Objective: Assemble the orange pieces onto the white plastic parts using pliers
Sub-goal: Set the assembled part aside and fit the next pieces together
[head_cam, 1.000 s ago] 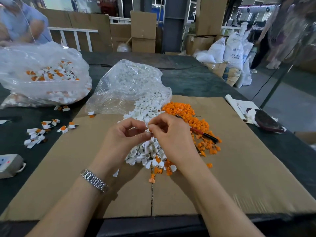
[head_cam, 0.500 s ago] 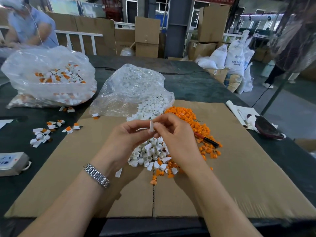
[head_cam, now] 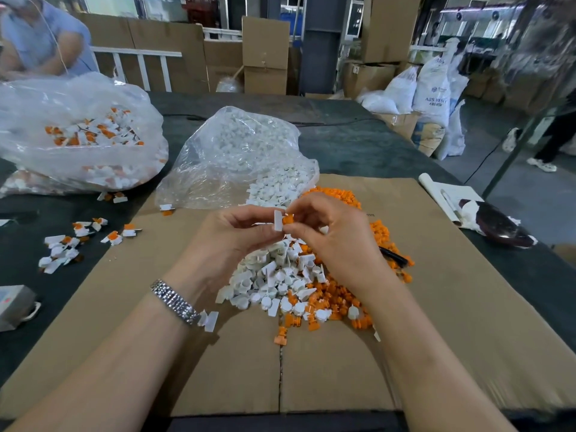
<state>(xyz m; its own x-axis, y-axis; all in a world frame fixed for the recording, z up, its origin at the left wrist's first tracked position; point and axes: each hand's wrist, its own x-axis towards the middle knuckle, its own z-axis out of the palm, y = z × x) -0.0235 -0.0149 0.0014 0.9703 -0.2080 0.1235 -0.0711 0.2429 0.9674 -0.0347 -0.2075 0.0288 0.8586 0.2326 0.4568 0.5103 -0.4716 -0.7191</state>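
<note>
Above the heap, my left hand (head_cam: pixel 232 236) pinches a small white plastic part (head_cam: pixel 277 220). My right hand (head_cam: pixel 335 241) pinches an orange piece (head_cam: pixel 288 219) right against that white part. Beneath both hands a pile of white parts (head_cam: pixel 274 275) lies on the brown cardboard sheet (head_cam: pixel 452 307), mixed with orange pieces (head_cam: pixel 378 233) that spread to the right. The dark handle of the pliers (head_cam: pixel 394 256) pokes out from under my right hand, on the orange pieces.
A clear bag of white parts (head_cam: pixel 237 154) lies behind the pile, and a bigger bag of joined pieces (head_cam: pixel 78 135) sits far left. Several joined pieces (head_cam: pixel 74 241) lie loose on the dark table. A person sits at the far left corner. Papers (head_cam: pixel 448 198) lie right.
Both hands have risen from the pile together. The white part stands clear between my fingertips now, with an orange piece showing against it.
</note>
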